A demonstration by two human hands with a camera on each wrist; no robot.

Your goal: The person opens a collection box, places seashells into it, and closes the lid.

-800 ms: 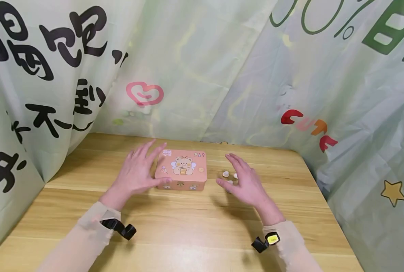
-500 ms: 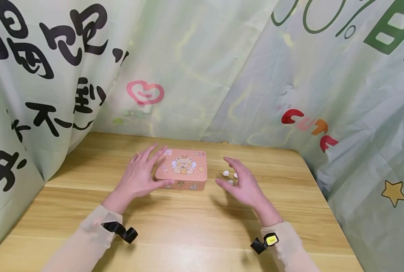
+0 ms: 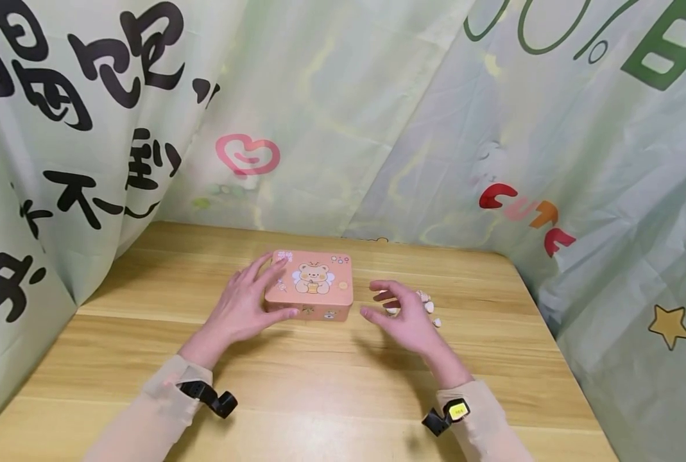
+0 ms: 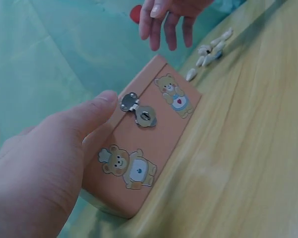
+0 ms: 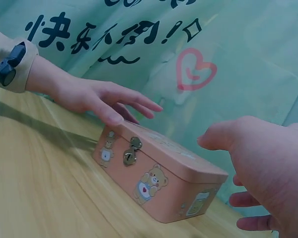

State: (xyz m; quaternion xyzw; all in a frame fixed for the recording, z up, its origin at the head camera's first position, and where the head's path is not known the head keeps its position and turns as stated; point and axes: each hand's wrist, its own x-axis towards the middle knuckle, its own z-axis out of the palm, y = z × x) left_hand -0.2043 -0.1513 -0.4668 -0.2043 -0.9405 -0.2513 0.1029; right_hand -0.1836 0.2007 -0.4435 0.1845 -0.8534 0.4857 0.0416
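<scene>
A pink rectangular tin box (image 3: 319, 285) with a bear picture on its lid sits on the wooden table. On its front, a metal latch (image 4: 145, 116) shows between two bear stickers. My left hand (image 3: 241, 305) is at the box's left end, thumb (image 5: 109, 115) right at the lid's front edge and fingers stretched over the lid. My right hand (image 3: 409, 321) hovers to the right of the box with loosely bent fingers and nothing held. Several small white pieces (image 4: 206, 58), like pebbles or shells, lie on the table beyond that hand and are partly hidden by it in the head view.
The wooden table (image 3: 319, 398) runs back to a light green printed curtain (image 3: 331, 128). Along the left side the curtain (image 3: 60, 256) hangs down over the table's edge. A small black device (image 3: 210, 398) is strapped at each wrist.
My left hand has shifted slightly right, onto the box's left end. The right hand has come a little nearer the front, its fingers bending more, and more white pieces show behind it.
</scene>
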